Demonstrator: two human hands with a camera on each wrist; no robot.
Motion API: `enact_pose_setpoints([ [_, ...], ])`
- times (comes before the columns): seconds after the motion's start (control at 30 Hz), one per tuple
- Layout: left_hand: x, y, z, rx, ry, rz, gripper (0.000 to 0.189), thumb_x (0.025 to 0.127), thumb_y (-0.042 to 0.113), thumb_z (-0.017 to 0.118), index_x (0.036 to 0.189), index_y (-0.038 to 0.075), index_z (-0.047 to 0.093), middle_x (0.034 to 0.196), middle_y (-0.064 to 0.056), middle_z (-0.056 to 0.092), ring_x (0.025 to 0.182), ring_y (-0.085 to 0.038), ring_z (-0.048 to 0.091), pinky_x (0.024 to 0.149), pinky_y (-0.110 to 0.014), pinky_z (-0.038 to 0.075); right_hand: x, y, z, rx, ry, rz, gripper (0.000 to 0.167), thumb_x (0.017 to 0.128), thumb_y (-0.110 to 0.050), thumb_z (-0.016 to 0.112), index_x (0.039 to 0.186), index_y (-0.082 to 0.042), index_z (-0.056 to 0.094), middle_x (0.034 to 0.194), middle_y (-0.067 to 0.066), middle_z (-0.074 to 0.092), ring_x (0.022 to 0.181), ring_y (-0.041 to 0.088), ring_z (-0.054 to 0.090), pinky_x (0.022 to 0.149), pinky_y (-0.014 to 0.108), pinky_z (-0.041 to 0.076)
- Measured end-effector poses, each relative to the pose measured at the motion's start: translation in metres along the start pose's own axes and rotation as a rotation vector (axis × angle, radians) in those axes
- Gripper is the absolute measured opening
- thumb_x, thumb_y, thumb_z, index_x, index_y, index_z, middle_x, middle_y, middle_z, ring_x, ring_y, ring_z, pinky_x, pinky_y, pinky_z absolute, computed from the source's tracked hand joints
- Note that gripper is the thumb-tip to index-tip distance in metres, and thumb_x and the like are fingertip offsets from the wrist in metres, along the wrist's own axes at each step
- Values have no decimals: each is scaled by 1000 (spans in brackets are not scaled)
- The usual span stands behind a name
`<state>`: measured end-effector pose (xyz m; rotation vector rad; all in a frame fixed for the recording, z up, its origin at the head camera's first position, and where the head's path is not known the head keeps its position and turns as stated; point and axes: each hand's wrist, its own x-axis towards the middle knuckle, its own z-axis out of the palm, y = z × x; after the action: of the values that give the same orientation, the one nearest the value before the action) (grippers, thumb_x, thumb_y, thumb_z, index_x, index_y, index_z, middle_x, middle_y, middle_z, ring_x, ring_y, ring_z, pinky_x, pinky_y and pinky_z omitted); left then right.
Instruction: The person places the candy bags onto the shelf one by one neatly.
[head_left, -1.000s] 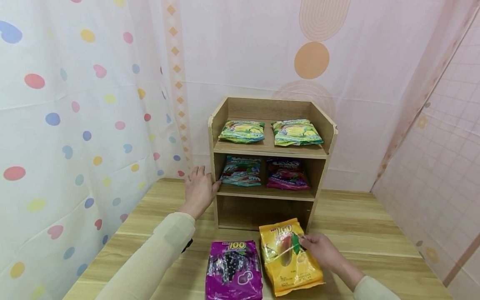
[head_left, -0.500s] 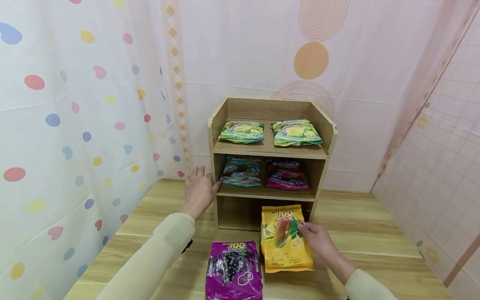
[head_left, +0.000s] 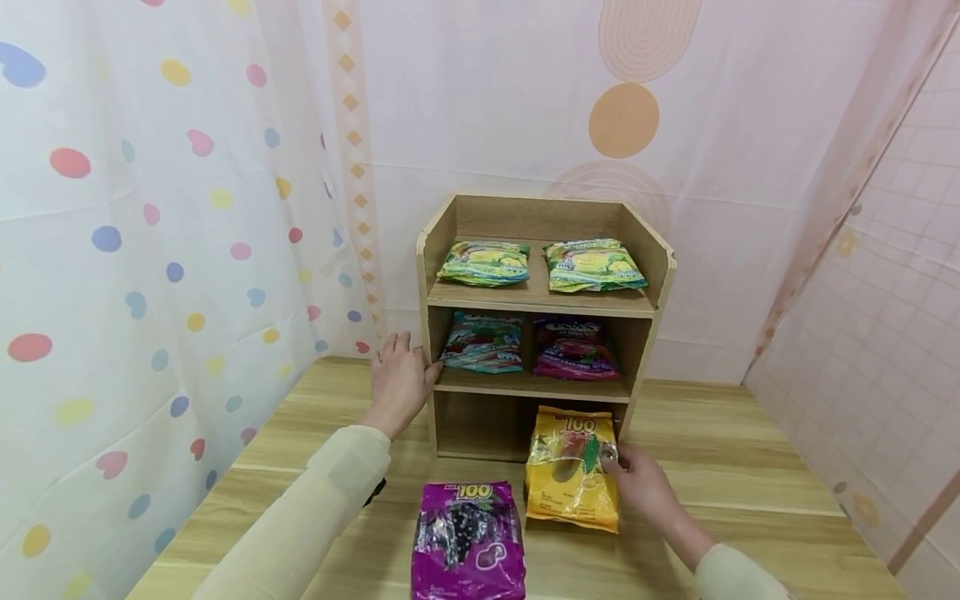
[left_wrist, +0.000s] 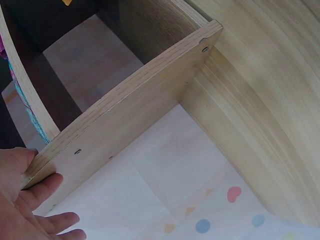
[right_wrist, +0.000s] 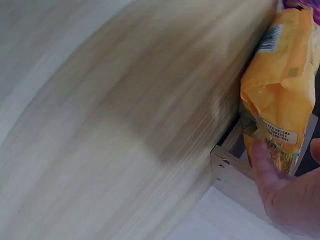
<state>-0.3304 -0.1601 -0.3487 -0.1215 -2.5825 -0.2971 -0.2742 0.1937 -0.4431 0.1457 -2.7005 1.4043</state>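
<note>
In the head view my right hand [head_left: 643, 483] grips the right edge of a yellow candy bag [head_left: 573, 492] with a mango picture. Its top end reaches the opening of the bottom compartment of a small wooden shelf [head_left: 540, 385]. The right wrist view shows the side of the yellow bag [right_wrist: 280, 95], with fingers of my right hand [right_wrist: 292, 197] against it beside the shelf's corner. My left hand [head_left: 397, 379] holds the shelf's left side panel. In the left wrist view, the left hand [left_wrist: 25, 195] has its thumb and fingers on either side of that panel [left_wrist: 125, 105].
A purple candy bag [head_left: 468, 542] lies on the wooden table [head_left: 720, 517] in front of the shelf. Two green-yellow bags [head_left: 483, 264] lie on the top tier. The middle tier holds a teal bag [head_left: 483, 343] and a dark berry bag [head_left: 573, 348]. Patterned curtains [head_left: 495, 100] stand behind.
My right hand has moved the yellow bag away from me, up to the bottom compartment, and the bag has straightened from its tilt. The left hand and purple bag have stayed put.
</note>
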Motion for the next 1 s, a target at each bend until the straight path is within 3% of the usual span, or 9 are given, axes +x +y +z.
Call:
enact_pose_setpoints([
  [0.1, 0, 0, 0, -8, -8, -1, 37, 97, 34, 65, 89, -2, 69, 137, -27, 50, 133, -44, 38, 104, -64, 31, -6, 0, 2, -154, 44, -78, 46, 98, -17, 61, 132, 13, 53, 126, 31, 59, 102, 38, 64, 91, 51, 50],
  [0.23, -1, 0, -1, -17, -4, -5, 36, 97, 33, 65, 87, -1, 69, 136, -27, 50, 132, -44, 38, 104, -64, 31, -13, 1, 7, -354, 142, -283, 54, 93, -19, 69, 132, 15, 52, 133, 34, 52, 119, 49, 54, 99, 60, 42],
  [0.37, 0, -1, -1, -18, 6, -3, 36, 96, 33, 65, 85, -1, 69, 135, -27, 51, 131, -44, 39, 103, -63, 32, -18, 5, 15, -554, 184, -598, 48, 88, -24, 76, 123, 6, 64, 121, 22, 63, 108, 39, 62, 92, 54, 49],
  [0.5, 0, 0, -1, -16, 9, -4, 36, 96, 33, 65, 86, -1, 69, 135, -27, 52, 131, -43, 39, 103, -63, 32, -23, 9, 21, -766, 98, -802, 56, 86, -44, 75, 126, -6, 65, 119, 11, 64, 106, 29, 62, 89, 51, 51],
  [0.6, 0, -1, 0, -10, 9, -3, 36, 96, 32, 65, 88, -2, 69, 135, -27, 51, 131, -44, 39, 103, -63, 33, -26, 14, 23, -916, 23, -868, 66, 83, -54, 73, 133, -12, 61, 124, 8, 61, 109, 28, 60, 89, 49, 51],
  [0.73, 0, -1, 0, -6, 4, -2, 36, 96, 33, 65, 89, -3, 69, 135, -27, 51, 132, -44, 39, 104, -63, 33, -25, 20, 26, -1036, 9, -945, 65, 80, -43, 78, 135, -15, 59, 123, 6, 60, 106, 25, 60, 83, 43, 53],
  [0.9, 0, -1, 1, -7, 2, -2, 36, 96, 33, 65, 89, -3, 69, 135, -27, 51, 131, -44, 39, 104, -63, 32, -22, 25, 28, -1037, 52, -999, 46, 84, -24, 74, 128, -16, 62, 116, 3, 62, 100, 23, 61, 75, 38, 54],
  [1.0, 0, -1, 1, -9, 6, -1, 36, 96, 32, 65, 89, -3, 69, 135, -27, 51, 131, -44, 39, 104, -63, 31, -22, 26, 29, -1019, 59, -996, 46, 83, -14, 71, 128, -16, 63, 116, 4, 63, 100, 24, 61, 76, 40, 55],
])
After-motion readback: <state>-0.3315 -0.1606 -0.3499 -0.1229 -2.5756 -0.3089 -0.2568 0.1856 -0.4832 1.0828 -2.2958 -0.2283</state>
